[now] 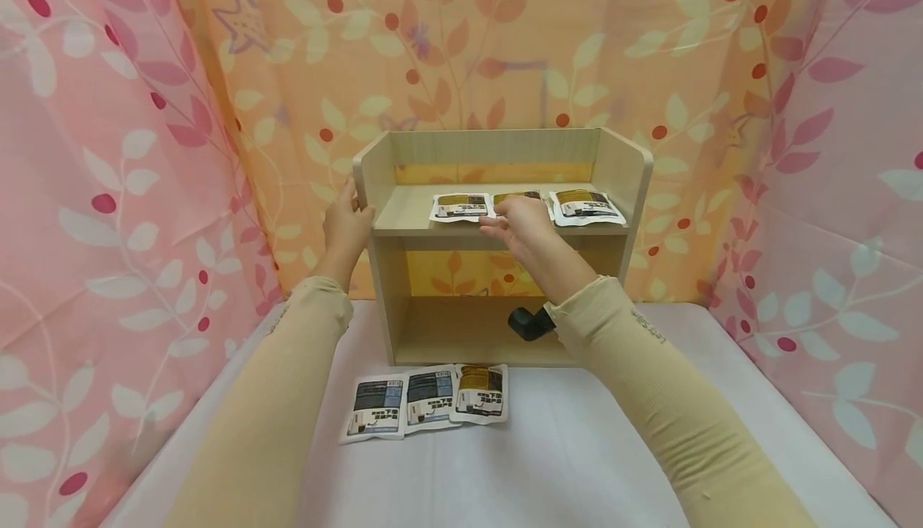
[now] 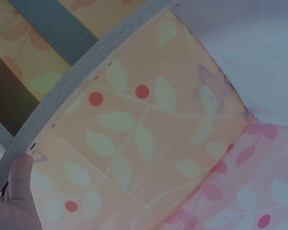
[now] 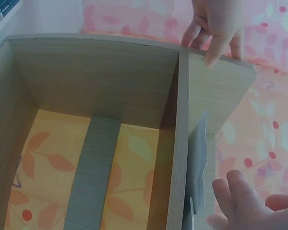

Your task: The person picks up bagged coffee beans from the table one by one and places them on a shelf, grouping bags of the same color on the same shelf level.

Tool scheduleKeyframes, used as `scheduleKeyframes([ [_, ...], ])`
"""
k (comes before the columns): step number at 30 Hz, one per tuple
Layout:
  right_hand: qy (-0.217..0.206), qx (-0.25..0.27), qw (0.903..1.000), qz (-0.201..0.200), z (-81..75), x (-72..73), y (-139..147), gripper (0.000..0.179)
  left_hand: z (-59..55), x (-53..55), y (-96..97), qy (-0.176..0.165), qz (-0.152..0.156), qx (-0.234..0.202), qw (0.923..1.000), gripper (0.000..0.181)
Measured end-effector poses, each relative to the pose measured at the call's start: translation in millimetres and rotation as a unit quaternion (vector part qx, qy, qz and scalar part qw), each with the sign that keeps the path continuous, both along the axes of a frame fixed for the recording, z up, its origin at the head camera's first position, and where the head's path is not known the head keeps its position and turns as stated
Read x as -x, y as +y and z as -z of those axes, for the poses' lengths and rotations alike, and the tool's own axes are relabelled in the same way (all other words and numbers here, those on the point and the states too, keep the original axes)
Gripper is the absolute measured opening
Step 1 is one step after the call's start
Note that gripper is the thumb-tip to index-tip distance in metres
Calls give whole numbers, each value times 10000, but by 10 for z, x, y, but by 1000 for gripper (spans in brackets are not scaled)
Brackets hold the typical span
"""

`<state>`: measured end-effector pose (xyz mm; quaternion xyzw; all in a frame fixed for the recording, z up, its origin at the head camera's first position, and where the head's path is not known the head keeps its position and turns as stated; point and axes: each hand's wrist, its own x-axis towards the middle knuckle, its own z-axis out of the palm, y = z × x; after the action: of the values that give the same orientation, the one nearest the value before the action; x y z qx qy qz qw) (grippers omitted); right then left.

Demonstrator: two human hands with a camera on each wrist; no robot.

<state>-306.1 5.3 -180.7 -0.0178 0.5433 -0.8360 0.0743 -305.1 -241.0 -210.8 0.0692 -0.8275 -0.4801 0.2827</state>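
My left hand (image 1: 344, 226) holds the left side panel of a small two-tier wooden shelf (image 1: 505, 145). In the right wrist view the left thumb lies inside that panel and the other fingers outside it. Over the front of the upper board, my right hand (image 1: 525, 227) hovers before the middle packet (image 1: 516, 195) and partly covers it. Its fingers (image 3: 237, 191) are loosely extended, with no packet between them. On either side lie a left packet (image 1: 461, 207) and a right packet (image 1: 587, 207), both white with gold-brown print.
In front of the shelf, three packets overlap in a row on the white cloth (image 1: 562, 448): two dark blue ones (image 1: 373, 408) and a gold-brown one (image 1: 481, 394). A black device (image 1: 530, 324) sits at my right wrist. Patterned curtains (image 1: 288, 95) enclose the back and sides.
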Motion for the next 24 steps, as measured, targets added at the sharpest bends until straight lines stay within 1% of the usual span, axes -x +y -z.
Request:
scheduleKeyframes([
  [2, -7, 132, 9999, -34, 12, -17, 28, 66, 0, 1, 0, 6, -9, 3, 10000, 66],
  [5, -24, 356, 9992, -180, 61, -45, 90, 59, 4, 2, -2, 0, -26, 25, 10000, 66],
  [9, -72, 723, 9964, -446, 167, -106, 204, 53, 16, 9, -6, -3, -38, 32, 10000, 66],
  [11, -119, 932, 9942, -517, 226, -143, 267, 52, 21, 11, -6, 8, -58, 57, 10000, 66],
  [14, -189, 1177, 9915, -519, 317, -185, 360, 51, 24, 6, 1, 32, -68, 110, 9999, 67],
  [17, -207, 1219, 9911, -499, 408, -206, 436, 51, 24, 3, 7, 26, -96, 138, 9999, 67],
  [24, -180, 1313, 9889, -673, 604, -242, 569, 53, 10, 0, 6, 42, -117, 182, 9998, 66],
])
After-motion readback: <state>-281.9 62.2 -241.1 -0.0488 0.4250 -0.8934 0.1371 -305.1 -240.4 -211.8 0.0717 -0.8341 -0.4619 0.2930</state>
